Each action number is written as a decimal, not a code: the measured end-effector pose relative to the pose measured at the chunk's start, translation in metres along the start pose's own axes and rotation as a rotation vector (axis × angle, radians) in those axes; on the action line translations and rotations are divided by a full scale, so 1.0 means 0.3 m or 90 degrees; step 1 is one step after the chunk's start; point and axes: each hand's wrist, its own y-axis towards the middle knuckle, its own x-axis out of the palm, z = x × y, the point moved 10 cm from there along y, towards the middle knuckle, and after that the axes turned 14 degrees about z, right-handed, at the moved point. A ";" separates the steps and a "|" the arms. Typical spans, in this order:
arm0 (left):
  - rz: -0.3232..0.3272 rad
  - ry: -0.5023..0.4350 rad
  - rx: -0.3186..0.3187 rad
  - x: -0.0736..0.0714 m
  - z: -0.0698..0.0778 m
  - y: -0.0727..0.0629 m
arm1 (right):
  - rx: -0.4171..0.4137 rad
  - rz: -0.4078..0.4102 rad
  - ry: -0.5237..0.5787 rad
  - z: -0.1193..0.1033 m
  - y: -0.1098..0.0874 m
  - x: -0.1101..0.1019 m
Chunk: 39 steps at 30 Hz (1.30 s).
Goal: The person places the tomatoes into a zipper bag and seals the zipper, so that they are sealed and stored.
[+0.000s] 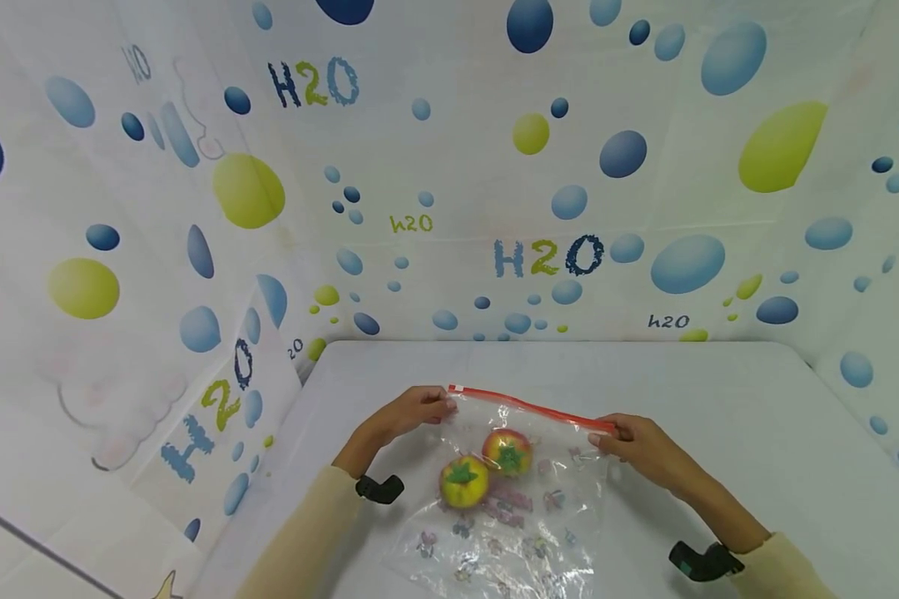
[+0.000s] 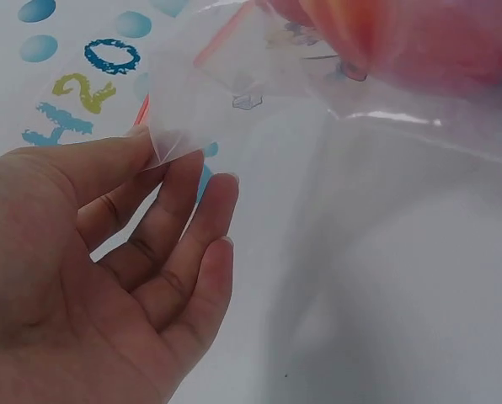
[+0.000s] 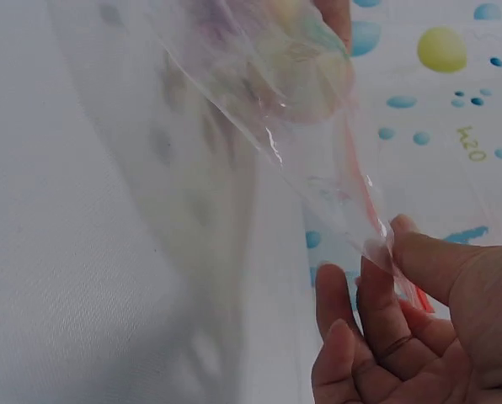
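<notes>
A clear zip bag [image 1: 569, 516] with a red zip strip along its top hangs between my two hands. Small printed figures dot its plastic. Two yellow-red fruits with green leafy tops, a lower-left fruit [image 1: 464, 482] and an upper-right fruit [image 1: 507, 452], show through it, beside something pinkish. My left hand [image 1: 418, 408] pinches the bag's top left corner between thumb and fingers. At the other end of the red strip, my right hand [image 1: 639, 449] pinches the top right corner. Both wrist views show thumb and fingertips on the plastic, the other fingers loosely bent.
A white table [image 1: 389, 366] lies under the bag. Behind it and at the sides hangs a white sheet [image 1: 457, 166] printed with blue and green drops and H2O lettering. Each wrist wears a black camera mount, the left mount [image 1: 380, 489] and the right mount [image 1: 706, 561].
</notes>
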 end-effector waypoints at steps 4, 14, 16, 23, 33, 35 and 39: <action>0.017 0.007 0.003 -0.012 -0.008 -0.012 | -0.022 0.019 -0.013 -0.006 0.006 -0.002; 0.041 0.002 0.009 -0.025 -0.028 -0.046 | -0.070 0.088 -0.072 -0.020 0.025 -0.035; 0.038 -0.003 0.012 -0.022 -0.033 -0.052 | -0.063 0.083 -0.064 -0.018 0.027 -0.036; 0.014 -0.002 0.022 -0.001 -0.065 -0.067 | -0.059 0.064 -0.053 -0.012 0.039 -0.034; -0.018 0.063 0.084 0.035 -0.050 -0.077 | -0.073 0.037 -0.070 -0.011 0.062 -0.030; -0.016 0.075 0.093 0.033 -0.038 -0.078 | -0.080 0.031 -0.072 -0.012 0.067 -0.026; -0.001 0.090 0.103 0.020 -0.017 -0.076 | -0.082 0.024 -0.080 -0.013 0.076 -0.018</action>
